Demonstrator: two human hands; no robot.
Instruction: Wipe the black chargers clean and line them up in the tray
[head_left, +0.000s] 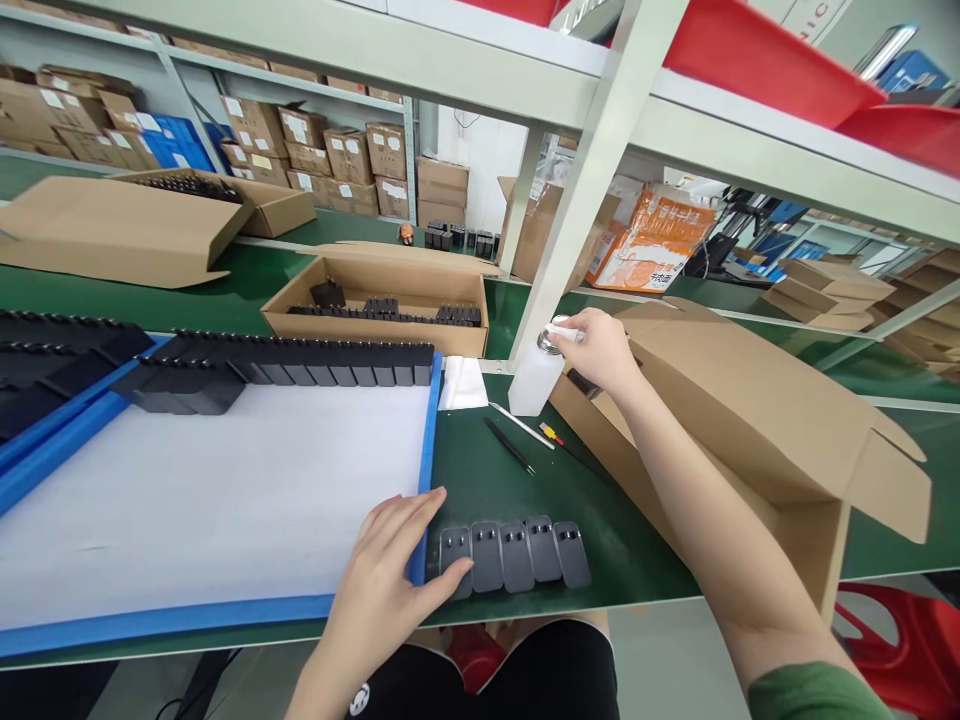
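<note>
My right hand (600, 345) is at the top of a white plastic bottle (534, 380) with a metal cap. Its fingers pinch a small white cloth (564, 332) against that cap. My left hand (394, 555) is open, fingers spread, over the blue rim of a white-bottomed tray (300, 480). Its thumb reaches the leftmost of several flat dark grey plates (517, 557) with clear edges, lying in a row on the green table (480, 460). Tweezers (510, 446), a white stick-like tool (523, 426) and a yellow-and-red connector (551, 433) lie between the plates and the bottle.
Black block-shaped parts (337, 362) line the tray's far edge. A folded white cloth (463, 384) lies beside the tray. Behind stands a cardboard box (375, 330) with black parts; another open box (750, 480) lies under my right forearm. A shelf post (574, 190) rises behind the bottle.
</note>
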